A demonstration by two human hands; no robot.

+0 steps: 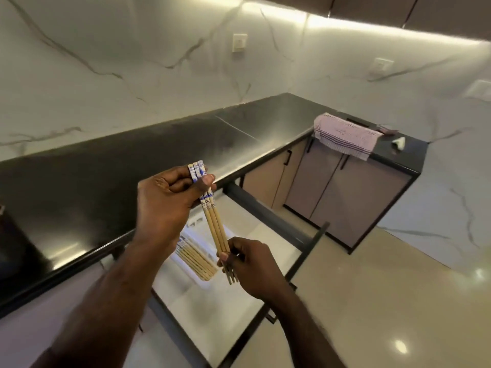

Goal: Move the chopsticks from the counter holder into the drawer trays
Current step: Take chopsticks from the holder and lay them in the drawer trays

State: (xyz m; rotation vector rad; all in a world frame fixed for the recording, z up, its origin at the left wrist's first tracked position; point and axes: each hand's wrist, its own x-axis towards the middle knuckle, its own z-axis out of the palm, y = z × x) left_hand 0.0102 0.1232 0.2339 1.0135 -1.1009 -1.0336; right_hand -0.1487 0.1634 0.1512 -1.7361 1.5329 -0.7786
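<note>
Head view: both hands (pixel 170 200) pinch three chopsticks (pixel 215 221) above the drawer (pixel 265 208).

Both bare forearms reach forward, the left hand (pixel 170 197) raised higher with fingers curled and thumb pressed in a pinch, the right hand (pixel 252 266) lower and nearer, its fingertips closed in a similar pinch.

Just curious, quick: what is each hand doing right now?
Left hand: closed on the patterned top end of the chopsticks.
Right hand: fingers closed on their thin lower end.
</note>
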